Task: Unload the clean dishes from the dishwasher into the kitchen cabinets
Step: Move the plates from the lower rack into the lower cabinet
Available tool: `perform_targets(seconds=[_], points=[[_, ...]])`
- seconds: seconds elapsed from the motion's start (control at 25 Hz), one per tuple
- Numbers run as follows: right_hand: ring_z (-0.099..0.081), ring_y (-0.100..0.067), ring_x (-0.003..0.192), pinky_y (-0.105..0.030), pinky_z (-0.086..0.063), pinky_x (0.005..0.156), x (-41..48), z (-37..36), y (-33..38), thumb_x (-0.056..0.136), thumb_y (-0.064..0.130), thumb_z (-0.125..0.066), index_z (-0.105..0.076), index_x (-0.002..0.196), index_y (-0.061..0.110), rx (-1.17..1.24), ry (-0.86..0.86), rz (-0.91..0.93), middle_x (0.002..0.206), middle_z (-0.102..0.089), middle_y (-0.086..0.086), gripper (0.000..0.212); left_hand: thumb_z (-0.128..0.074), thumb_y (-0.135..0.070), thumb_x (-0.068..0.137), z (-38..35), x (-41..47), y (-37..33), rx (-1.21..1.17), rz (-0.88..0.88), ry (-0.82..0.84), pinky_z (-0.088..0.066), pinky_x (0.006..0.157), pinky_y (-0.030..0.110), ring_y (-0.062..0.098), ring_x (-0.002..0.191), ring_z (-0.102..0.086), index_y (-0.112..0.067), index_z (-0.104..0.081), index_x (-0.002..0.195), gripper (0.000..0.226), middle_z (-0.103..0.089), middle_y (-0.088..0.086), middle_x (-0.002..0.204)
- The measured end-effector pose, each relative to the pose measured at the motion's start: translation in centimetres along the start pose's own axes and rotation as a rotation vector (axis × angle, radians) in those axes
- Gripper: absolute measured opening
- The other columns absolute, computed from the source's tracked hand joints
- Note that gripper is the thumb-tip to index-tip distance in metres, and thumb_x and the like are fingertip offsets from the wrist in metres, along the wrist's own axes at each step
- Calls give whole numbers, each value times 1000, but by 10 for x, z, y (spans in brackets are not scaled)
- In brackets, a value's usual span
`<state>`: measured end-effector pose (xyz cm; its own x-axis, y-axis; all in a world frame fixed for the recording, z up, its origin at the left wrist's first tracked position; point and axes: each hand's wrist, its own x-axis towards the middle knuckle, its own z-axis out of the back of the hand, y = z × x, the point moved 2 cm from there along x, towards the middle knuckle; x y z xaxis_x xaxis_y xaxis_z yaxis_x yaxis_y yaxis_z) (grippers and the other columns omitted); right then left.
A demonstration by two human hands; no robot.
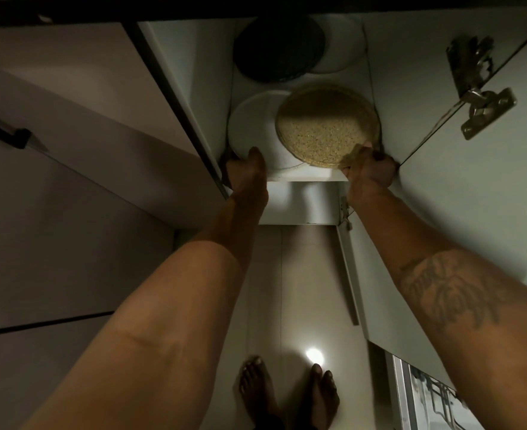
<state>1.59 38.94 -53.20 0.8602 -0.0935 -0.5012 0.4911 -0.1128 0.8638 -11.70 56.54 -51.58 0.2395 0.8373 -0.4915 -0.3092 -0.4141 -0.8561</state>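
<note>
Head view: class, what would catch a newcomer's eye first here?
The speckled tan plate stands out at the front right of the open cabinet shelf, its near rim pinched by the right hand. Partly under it lies a white plate, the left hand at its rim; a dark plate sits behind.
</note>
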Motion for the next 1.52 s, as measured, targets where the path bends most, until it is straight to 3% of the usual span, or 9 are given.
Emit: perform_targets(seconds=[0.16,0.36,0.52,0.64,0.76,1.0,1.2,1.36,1.52], points=[[-70,-23,96,-40,-60,88,7,1,-14,58,39,-88,-67,115,7,-118,-137,89,108,-71,-5,69,-67,-15,89,-2,-16,2,421,-424,-83,-37,112,34,32,138,-45,-4,-47,146,61,-48,18,148],[-68,-25,102,-33,-58,90,-6,-1,-10,58,25,-94,-64,118,3,-320,-143,182,113,-69,-9,71,-69,-37,90,-24,-16,9,901,-722,338,-34,118,41,31,148,-31,-15,-33,156,78,-32,13,161],[-54,-29,119,-29,-47,100,-40,1,-11,66,42,-84,-55,130,6,-711,-201,653,131,-55,-16,79,-65,-36,95,-34,-10,13,1088,-766,410,-30,120,47,26,151,-26,-23,-33,156,71,-27,8,164],[-50,-23,127,-29,-40,99,-57,-12,-16,88,46,-68,-57,135,23,-1013,48,966,139,-53,-8,53,-64,-35,95,-36,-4,7,1141,-775,363,-38,114,44,25,147,-33,-25,-34,156,69,-31,4,162],[-58,-27,123,-38,-46,103,-47,-27,-22,98,38,-57,-67,126,20,-1215,287,1124,133,-63,-8,35,-68,-39,91,-40,2,-2,1174,-800,338,-45,105,43,26,139,-44,-22,-32,155,76,-41,2,155],[-68,-27,102,-37,-54,87,-41,-34,-7,99,29,-55,-74,109,16,-1266,203,1143,108,-74,-6,25,-76,-32,87,-43,10,-17,1036,-764,327,-41,109,39,27,136,-48,-13,-35,151,78,-51,6,146],[-62,-30,101,-41,-50,82,-26,-28,1,84,10,-60,-66,111,21,-1379,174,931,102,-68,-3,29,-69,-41,90,-39,14,-17,1161,-778,293,-43,101,36,27,127,-53,-10,-52,136,58,-54,7,138],[-62,-31,92,-41,-53,78,-20,-23,5,88,18,-54,-65,98,19,-1376,207,921,93,-67,-3,15,-66,-42,93,-33,12,-17,1147,-742,310,-41,107,37,28,136,-46,-8,-51,139,59,-48,10,147],[-60,-30,102,-42,-51,83,-30,-17,3,89,29,-47,-64,103,19,-1339,247,945,102,-66,-3,25,-67,-40,92,-25,3,-14,1149,-746,334,-39,110,39,31,138,-42,-7,-43,145,67,-46,12,147]])
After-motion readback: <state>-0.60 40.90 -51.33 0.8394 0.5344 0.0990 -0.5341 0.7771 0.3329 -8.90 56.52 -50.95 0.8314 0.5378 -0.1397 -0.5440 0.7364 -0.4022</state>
